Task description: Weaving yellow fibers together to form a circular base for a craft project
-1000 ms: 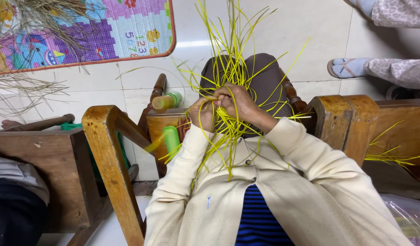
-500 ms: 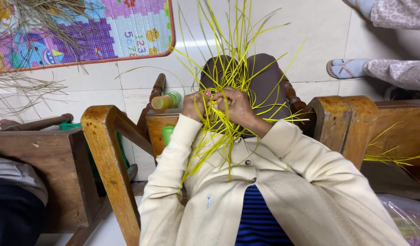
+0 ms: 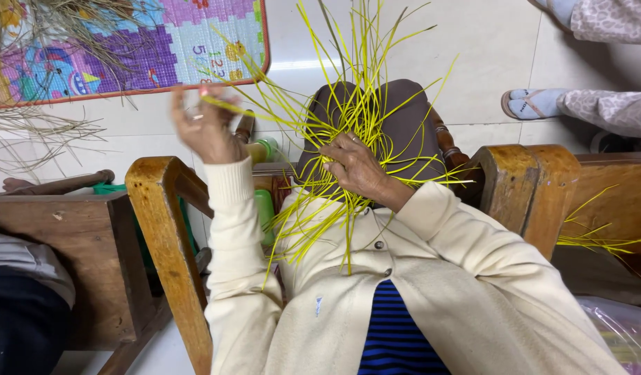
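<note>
A bundle of thin yellow strips (image 3: 348,104) fans out over my lap, its middle pressed under my right hand (image 3: 355,165), which grips the crossing point of the strips. My left hand (image 3: 202,125) is raised up and to the left, pinching the end of one yellow strip (image 3: 265,114) that runs back down to the bundle. Loose strip ends hang over my cream cardigan (image 3: 431,278). My knees under a brown skirt (image 3: 404,118) lie behind the bundle.
I sit in a wooden chair with an armrest (image 3: 161,208) on the left and another (image 3: 522,180) on the right. A green bottle (image 3: 258,149) lies beside my knee. A colourful play mat (image 3: 126,45) with dry grass lies far left. Another person's slippered foot (image 3: 532,103) stands at right.
My left hand left the bundle and swung up and to the left, drawing one yellow strip out with it. My right hand stayed on the bundle.
</note>
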